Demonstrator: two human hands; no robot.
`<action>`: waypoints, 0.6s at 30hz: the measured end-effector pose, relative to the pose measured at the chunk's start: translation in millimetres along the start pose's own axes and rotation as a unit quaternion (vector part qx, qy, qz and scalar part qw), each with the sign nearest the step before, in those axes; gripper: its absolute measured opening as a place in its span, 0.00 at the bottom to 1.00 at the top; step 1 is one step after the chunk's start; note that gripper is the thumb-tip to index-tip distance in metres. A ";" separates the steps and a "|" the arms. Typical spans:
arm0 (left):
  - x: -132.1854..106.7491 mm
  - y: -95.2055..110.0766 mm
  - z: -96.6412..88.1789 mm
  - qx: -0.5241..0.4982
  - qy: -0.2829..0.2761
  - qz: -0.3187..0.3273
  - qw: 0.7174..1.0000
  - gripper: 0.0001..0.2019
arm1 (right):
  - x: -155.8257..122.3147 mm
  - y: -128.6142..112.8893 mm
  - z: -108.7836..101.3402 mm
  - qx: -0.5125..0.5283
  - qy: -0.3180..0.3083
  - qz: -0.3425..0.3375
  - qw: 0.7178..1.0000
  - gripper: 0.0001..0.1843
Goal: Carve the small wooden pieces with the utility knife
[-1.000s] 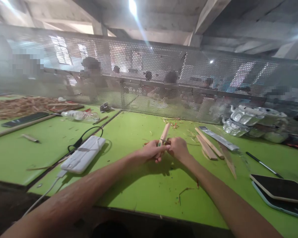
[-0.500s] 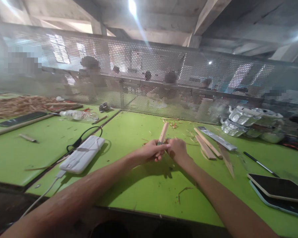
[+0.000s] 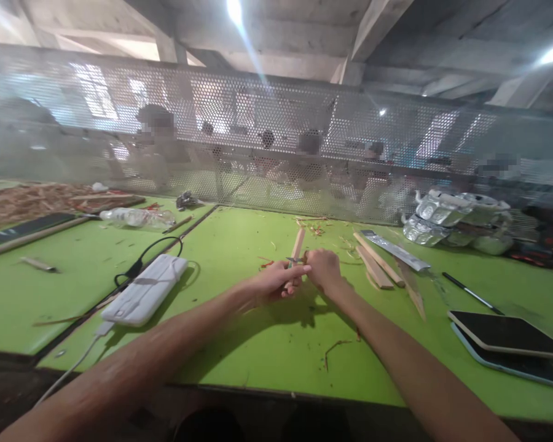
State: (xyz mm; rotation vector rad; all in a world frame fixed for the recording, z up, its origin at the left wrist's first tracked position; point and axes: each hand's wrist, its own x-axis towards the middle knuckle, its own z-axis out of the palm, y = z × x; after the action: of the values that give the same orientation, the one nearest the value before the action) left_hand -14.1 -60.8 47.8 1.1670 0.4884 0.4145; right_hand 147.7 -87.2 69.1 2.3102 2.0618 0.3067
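Note:
My left hand (image 3: 274, 281) is closed round the lower part of a pale wooden strip (image 3: 298, 241), which points up and away from me above the green table. My right hand (image 3: 322, 268) is curled in a fist close beside it. From that fist a small knife's blade (image 3: 295, 260) reaches left across the strip; its handle is hidden in my fingers. My left thumb stretches toward the right hand, near the blade. Thin shavings (image 3: 316, 228) lie on the table beyond my hands.
To the right lie wooden strips (image 3: 374, 268), a metal ruler-like piece (image 3: 396, 250), a pen (image 3: 472, 293) and stacked phones (image 3: 511, 334). A white power bank (image 3: 145, 291) with cables lies left. Foil-like silvery objects (image 3: 442, 215) stand by the perforated screen (image 3: 267, 178); people sit beyond it.
The view has turned slightly right, so things on the table sit further left. The blade now shows more clearly across the wooden strip. Both hands keep their grip.

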 end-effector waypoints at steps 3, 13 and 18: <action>3.2 -3.3 -4.1 0.009 0.010 -0.016 1.000 0.17 | 2.6 3.6 1.7 0.008 -0.006 0.006 1.000 0.18; 4.8 -8.4 -7.9 0.047 0.039 -0.042 0.997 0.18 | 22.8 23.4 10.0 0.032 -0.019 0.052 0.998 0.16; 7.4 -10.5 -8.3 0.055 -0.004 -0.060 0.997 0.23 | 26.5 40.0 15.1 0.030 -0.010 0.079 0.996 0.17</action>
State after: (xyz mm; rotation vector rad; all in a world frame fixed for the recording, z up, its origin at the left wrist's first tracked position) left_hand -12.1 -54.0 34.2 1.2385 0.5783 0.2818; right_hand 192.1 -64.3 63.8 2.5072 1.9084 0.2286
